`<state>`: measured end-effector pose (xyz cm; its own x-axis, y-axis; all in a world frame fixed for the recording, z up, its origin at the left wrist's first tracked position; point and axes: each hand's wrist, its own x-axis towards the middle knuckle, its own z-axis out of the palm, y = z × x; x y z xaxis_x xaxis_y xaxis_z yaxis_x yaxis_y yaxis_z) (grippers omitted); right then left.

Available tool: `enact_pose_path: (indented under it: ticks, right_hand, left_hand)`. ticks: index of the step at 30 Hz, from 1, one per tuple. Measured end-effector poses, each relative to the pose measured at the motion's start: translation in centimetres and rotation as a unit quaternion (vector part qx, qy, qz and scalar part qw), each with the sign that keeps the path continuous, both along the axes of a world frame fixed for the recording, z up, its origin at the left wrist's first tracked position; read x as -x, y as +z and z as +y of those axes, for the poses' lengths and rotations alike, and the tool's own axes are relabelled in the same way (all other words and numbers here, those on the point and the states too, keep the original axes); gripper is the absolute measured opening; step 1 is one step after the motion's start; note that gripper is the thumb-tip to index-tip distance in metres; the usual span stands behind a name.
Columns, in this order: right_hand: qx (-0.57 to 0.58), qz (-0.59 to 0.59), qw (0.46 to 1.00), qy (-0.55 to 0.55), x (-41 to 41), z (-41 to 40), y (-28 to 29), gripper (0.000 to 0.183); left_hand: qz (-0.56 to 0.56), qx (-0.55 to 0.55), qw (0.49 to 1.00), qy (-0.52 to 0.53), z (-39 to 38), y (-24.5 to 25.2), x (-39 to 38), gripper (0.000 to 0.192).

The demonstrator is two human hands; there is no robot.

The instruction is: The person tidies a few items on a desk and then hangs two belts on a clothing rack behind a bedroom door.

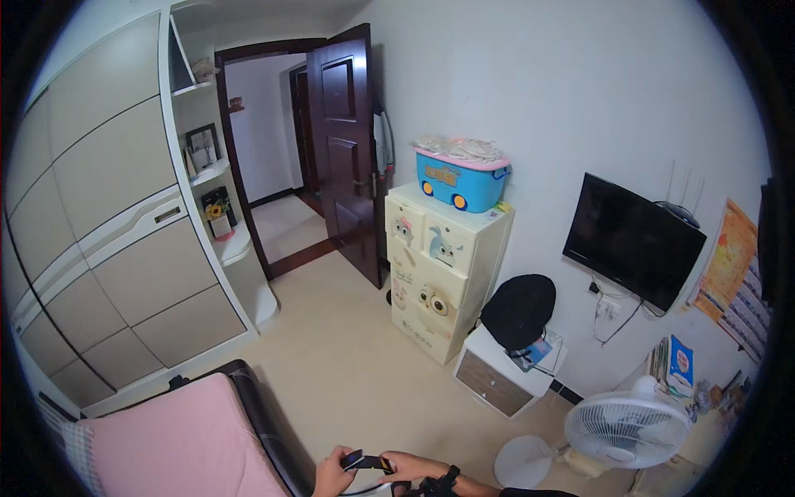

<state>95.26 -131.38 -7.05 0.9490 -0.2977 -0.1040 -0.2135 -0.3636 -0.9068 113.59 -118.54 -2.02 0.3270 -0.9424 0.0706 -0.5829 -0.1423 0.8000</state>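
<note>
At the bottom centre, my left hand [333, 473] grips one end of a small dark device with a black strap [371, 463], which looks like a watch. My right hand [413, 467] has its fingers on the strap's other end. A black band with a dark mount is around my right wrist. Below the hands, part of a pale curved-edged surface and a dark object show at the picture's rim; what they are I cannot tell.
A bed with a pink sheet [180, 435] stands at the lower left. To the right are a white electric fan [627, 428], a white round stool [523, 463] and a small cabinet [495, 379] bearing a black bag [520, 310]. Beyond stand a cream drawer unit [428, 279] and an open brown door [345, 155].
</note>
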Motion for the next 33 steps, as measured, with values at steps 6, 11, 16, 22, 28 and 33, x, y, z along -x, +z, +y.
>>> enact_pose_path:
  ticks: [6, 11, 16, 22, 28, 33]
  right_hand:
    - [-0.051, -0.071, 0.996, 0.000, -3.7, -7.8, 5.5, 0.041]
    - [-0.220, -0.023, 0.975, -0.027, -5.7, -12.3, 5.5, 0.036]
    - [-0.272, -0.027, 0.961, -0.038, -7.7, -16.8, 4.4, 0.030]
    - [-0.361, -0.057, 0.916, -0.166, -12.4, -23.2, 3.8, 0.019]
    - [-0.203, -0.046, 0.942, -0.262, -18.9, -32.3, -0.2, 0.030]
    - [-0.174, -0.020, 0.972, -0.156, -26.4, -39.3, 5.7, 0.028]
  left_hand:
    - [-0.073, -0.080, 0.988, -0.110, -10.6, 4.5, -2.1, 0.053]
    - [-0.062, -0.053, 0.975, -0.208, -16.6, 4.3, -4.6, 0.071]
    - [0.003, -0.090, 0.957, -0.277, -22.2, 2.7, -7.8, 0.071]
    - [0.014, -0.076, 0.951, -0.298, -29.7, 4.0, -14.1, 0.062]
    - [0.010, -0.064, 0.955, -0.288, -36.9, 3.3, -22.9, 0.057]
    - [-0.057, -0.063, 0.961, -0.262, -38.9, 3.3, -31.3, 0.043]
